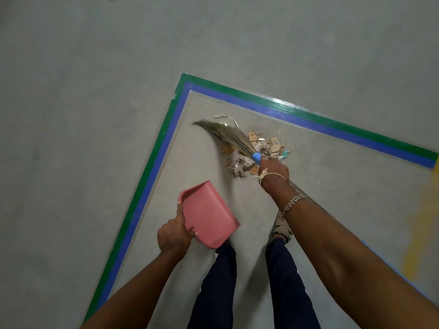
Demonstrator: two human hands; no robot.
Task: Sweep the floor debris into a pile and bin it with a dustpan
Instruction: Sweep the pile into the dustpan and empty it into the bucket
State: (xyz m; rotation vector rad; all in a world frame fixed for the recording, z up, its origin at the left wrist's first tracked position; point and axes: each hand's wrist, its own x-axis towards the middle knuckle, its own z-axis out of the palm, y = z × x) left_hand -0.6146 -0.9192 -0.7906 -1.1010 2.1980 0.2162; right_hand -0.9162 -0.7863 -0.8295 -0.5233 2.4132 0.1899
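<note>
Stood inside a corner of green and blue floor tape [152, 176] on a smooth grey concrete floor [71, 115]. Clamped the left hand [174, 236] on the near rim of a pink plastic dustpan [209, 210], thumb on top, fingers curled beneath. Held that flat, glossy scoop tilted in front of the dark blue trouser legs [218, 293], apart from the pile. Laid the fanned, dry grass bristles of a broom [223, 134] across the debris pile [273, 144]: torn brown cardboard, pale scraps, a few teal bits, heaped just inside the tape corner. Wrapped the right hand [273, 173] tight round the handle behind its blue collar [257, 157]. Wore a knotted pale thread [266, 175] and a metal chain bracelet [293, 202] on that arm. Planted a sandalled foot [281, 227] under the forearm. Spotted a smudged yellow mark [425, 222] far right.
</note>
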